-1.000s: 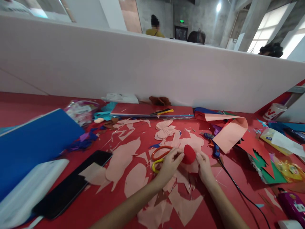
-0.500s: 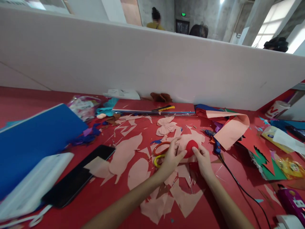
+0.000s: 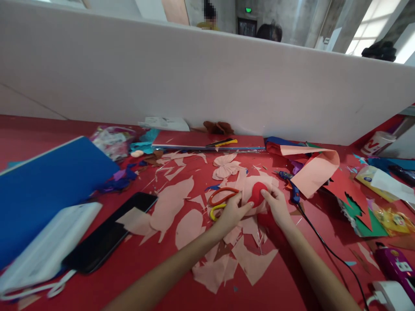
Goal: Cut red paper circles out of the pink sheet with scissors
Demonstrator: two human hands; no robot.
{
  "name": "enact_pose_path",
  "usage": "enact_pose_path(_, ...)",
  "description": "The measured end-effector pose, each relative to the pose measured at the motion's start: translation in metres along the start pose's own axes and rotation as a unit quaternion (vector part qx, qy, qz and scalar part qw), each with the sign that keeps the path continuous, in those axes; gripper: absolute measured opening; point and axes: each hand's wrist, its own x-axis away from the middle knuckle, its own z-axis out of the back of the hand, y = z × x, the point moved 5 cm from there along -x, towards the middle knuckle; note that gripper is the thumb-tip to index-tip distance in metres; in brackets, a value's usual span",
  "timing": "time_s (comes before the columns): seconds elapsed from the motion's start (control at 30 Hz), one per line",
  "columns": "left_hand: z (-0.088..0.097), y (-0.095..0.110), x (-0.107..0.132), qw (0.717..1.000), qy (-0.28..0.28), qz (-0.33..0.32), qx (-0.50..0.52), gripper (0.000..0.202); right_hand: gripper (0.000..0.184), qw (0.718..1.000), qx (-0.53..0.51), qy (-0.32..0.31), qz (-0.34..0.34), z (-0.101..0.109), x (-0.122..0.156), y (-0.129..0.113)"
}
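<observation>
A small rounded red felt piece (image 3: 258,193) is pinched between my two hands, above pale pink felt. My left hand (image 3: 232,212) grips its lower left edge with thumb and fingers. On its right side, my right hand (image 3: 278,206) presses thumb against fingers. Close to my left hand lie scissors (image 3: 214,198) with an orange and a yellow handle loop; their blades are hidden. Pink felt scraps (image 3: 254,259) are spread below and around both hands. A pleated pink felt piece (image 3: 226,166) lies beyond them.
A blue glue gun (image 3: 295,192) with a black cord lies to the right, by a folded pink felt strip (image 3: 316,175). On the left are a phone (image 3: 106,235), a white face mask (image 3: 53,242) and a blue board (image 3: 55,181). A white partition (image 3: 194,82) stands behind; people are beyond it.
The red felt piece has tilted and shifted slightly left in my fingers. My left hand has turned a little lower along its edge. The view has shifted slightly.
</observation>
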Motion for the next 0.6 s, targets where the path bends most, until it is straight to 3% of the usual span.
enact_pose_path(0.17, 0.001, -0.001, -0.001, 1.0, -0.004, 0.013, 0.017, 0.026, 0.021, 0.999, 0.005, -0.032, 0.021, -0.001, -0.007, -0.003)
enact_pose_path(0.33, 0.002, 0.005, 0.0, 0.999, -0.012, 0.017, 0.05, 0.03, 0.027, 0.996, 0.045, -0.083, -0.001, -0.002, -0.016, -0.002)
enact_pose_path(0.6, 0.002, 0.011, 0.001, 0.995, -0.013, 0.035, 0.091, 0.027, 0.034, 0.992, 0.111, -0.047, 0.047, 0.0, -0.025, -0.016)
